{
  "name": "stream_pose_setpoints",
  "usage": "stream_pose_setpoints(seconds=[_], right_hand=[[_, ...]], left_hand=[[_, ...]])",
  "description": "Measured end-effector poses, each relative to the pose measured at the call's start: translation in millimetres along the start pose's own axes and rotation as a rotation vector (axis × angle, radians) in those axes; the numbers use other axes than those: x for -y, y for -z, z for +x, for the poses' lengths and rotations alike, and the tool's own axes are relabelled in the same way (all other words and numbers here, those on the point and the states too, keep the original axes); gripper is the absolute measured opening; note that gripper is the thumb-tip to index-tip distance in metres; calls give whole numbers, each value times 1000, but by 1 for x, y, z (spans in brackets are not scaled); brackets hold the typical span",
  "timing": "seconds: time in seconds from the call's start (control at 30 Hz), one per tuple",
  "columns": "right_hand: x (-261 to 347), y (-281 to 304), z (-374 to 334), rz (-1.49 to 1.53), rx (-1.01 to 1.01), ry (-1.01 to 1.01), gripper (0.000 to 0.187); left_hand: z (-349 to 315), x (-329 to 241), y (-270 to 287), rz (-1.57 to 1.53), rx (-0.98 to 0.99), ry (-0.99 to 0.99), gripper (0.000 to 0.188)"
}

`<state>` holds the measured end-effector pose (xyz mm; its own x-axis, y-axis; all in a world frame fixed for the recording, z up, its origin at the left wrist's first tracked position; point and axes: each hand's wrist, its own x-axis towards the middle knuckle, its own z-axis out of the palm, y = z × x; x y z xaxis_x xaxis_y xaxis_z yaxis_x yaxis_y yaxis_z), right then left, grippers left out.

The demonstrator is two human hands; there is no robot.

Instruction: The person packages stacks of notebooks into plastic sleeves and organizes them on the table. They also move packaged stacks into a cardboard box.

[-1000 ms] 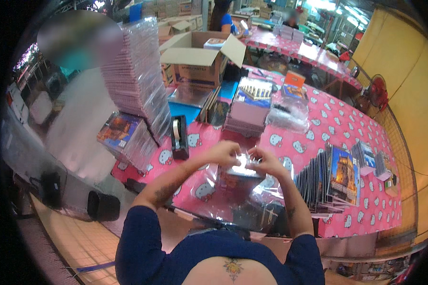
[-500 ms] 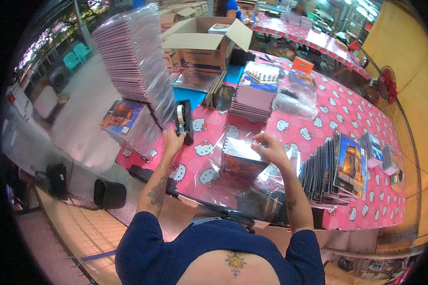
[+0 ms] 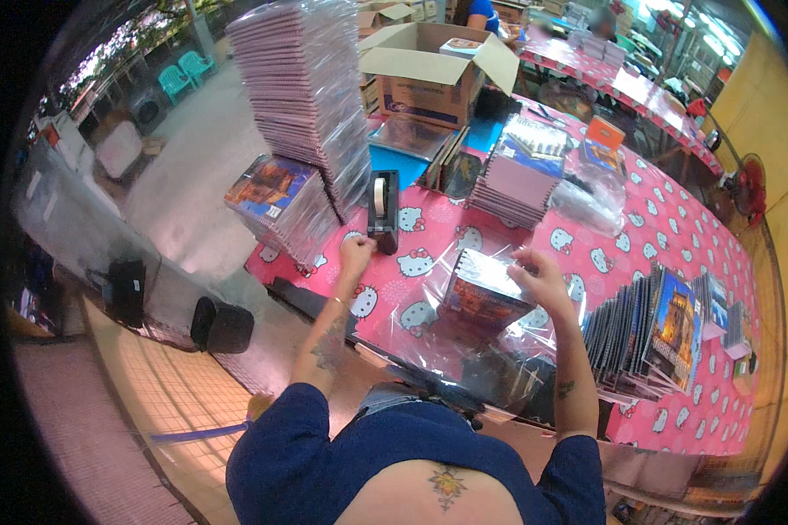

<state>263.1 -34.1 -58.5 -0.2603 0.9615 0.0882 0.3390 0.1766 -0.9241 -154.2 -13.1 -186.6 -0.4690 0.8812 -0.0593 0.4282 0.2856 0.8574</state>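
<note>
Broadly, pink table (image 3: 626, 271): spreads from centre past 3 o'clock.
Plastic-wrapped book bundle (image 3: 480, 306): on the table, 4 o'clock.
Black tape dispenser (image 3: 387, 223): 12 o'clock.
Right hand (image 3: 543, 282): 3 o'clock, fingers at bundle's upper edge; pressing or pinching, cannot tell.
Left hand (image 3: 356, 254): 9 o'clock, at dispenser's near end; grip unclear.
Tape roll (image 3: 379, 197): step seems drawing tape; next calls for clean tear, bundle steadied.
</note>
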Motion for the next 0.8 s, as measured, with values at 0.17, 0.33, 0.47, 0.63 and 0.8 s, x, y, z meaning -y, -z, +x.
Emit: stream_pose_setpoints(seconds=[0.17, 0.33, 0.47, 0.63, 0.8], right_hand=[[10, -1, -6, -58, -40, -2, 32], [8, 3, -7, -104, -29, -23, 36], [11, 2, -4, -65, 53, -49, 47], [13, -1, -3, -217, -19, 46, 58], [-14, 11, -50, 197, -155, 51, 108]], left_hand=[[-24, -147, 29, 583, 249, -752, 19], [-65, -298, -55, 679, 933, -1607, 26], [-12, -293, -131, 811, 1764, -916, 53], [11, -171, -166, 225, 1950, 4, 70], [-15, -168, -81, -239, 1387, -264, 77]])
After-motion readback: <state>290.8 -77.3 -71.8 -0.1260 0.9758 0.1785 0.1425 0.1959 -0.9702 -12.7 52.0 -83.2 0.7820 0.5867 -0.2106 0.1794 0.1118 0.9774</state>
